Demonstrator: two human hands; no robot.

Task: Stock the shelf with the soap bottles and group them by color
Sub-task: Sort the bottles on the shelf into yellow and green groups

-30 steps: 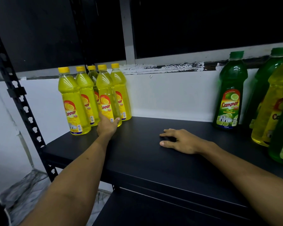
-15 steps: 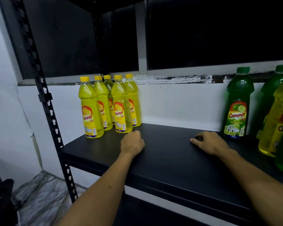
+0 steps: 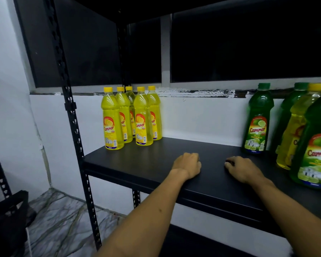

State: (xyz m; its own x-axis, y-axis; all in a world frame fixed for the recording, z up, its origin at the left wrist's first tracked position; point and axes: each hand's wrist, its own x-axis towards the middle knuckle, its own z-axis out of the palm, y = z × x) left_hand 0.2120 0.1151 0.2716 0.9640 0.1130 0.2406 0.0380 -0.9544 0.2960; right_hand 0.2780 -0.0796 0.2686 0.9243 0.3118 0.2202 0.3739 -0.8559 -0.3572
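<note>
Several yellow soap bottles (image 3: pixel 144 117) stand in a tight cluster at the back left of the black shelf (image 3: pixel 148 164). At the right end stand green soap bottles (image 3: pixel 258 119), one large green bottle (image 3: pixel 315 145) near the front, and a lone yellow bottle (image 3: pixel 295 130) among them. My left hand (image 3: pixel 186 165) rests on the shelf with curled fingers, well to the right and in front of the yellow cluster, holding nothing. My right hand (image 3: pixel 243 168) lies beside it, fingers curled down on the shelf, empty, left of the green bottles.
A black perforated upright post (image 3: pixel 70 112) frames the shelf's left side. A white wall and a dark window are behind. A dark bag (image 3: pixel 9 216) sits on the marble floor at lower left. A lower shelf shows under my arms.
My left hand has let go of the front yellow bottle and drawn back right to rest on the shelf. My right hand's fingers have curled. The view has shifted back and left.
</note>
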